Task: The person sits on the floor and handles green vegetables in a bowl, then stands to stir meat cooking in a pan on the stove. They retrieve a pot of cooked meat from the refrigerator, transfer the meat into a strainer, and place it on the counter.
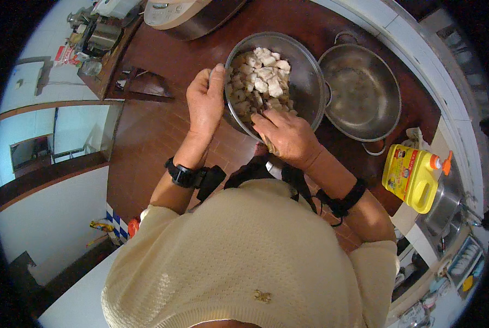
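Observation:
My left hand (206, 100) grips the left rim of a metal pot (308, 82), thumb uppermost. Pale, lumpy food chunks (265, 74) fill the left part of the pot, and its right inner wall shows bare. My right hand (287, 135) is bent over the near rim, with its fingertips down by the chunks. Something slim and partly hidden shows under its fingers; I cannot tell whether it is a utensil in my grasp. A second, wider metal pot (359, 94) with two loop handles stands just to the right, with no food visible inside.
Both pots are at a dark red-brown table (195, 53). A rice cooker (178, 16) stands at the far left. A yellow pump jug (410, 176) bearing writing is at the right, before a metal sink (441, 205). A wooden side table (117, 53) holds a kettle (105, 37).

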Motion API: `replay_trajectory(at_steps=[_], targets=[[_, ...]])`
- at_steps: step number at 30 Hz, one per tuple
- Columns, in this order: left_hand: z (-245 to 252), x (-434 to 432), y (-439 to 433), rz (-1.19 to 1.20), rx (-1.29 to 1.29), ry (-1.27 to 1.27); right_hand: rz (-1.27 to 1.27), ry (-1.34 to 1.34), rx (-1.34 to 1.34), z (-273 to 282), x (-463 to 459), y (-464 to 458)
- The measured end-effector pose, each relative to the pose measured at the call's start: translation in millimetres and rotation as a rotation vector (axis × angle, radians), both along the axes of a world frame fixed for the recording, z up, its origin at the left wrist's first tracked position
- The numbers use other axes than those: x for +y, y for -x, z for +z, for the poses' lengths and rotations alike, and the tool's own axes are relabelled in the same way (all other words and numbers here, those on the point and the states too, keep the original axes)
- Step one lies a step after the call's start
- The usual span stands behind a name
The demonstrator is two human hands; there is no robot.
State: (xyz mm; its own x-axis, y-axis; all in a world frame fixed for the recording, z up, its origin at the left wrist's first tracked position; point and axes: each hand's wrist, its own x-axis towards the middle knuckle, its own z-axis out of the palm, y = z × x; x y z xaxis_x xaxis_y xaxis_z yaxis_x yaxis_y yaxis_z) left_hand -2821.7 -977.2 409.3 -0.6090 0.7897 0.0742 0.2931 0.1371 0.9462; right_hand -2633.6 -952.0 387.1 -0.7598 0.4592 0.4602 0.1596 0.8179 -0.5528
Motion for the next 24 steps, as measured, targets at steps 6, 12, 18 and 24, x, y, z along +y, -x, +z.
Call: replay_trajectory(at_steps=[6,12,18,24], targets=[[16,9,1,-0.078,-0.057,-0.034,-0.115,0.054,0.062,-6,-6,-13],[55,32,-11,-0.146,-0.102,-0.059,-0.235,0.068,0.283,26,-8,-36],[92,55,-17,-0.323,-0.035,-0.047,-0.356,0.329,0.461,51,-30,-53],[105,74,-46,-0.538,-0.087,0.000,-0.454,0.382,0.563,32,-30,-66]])
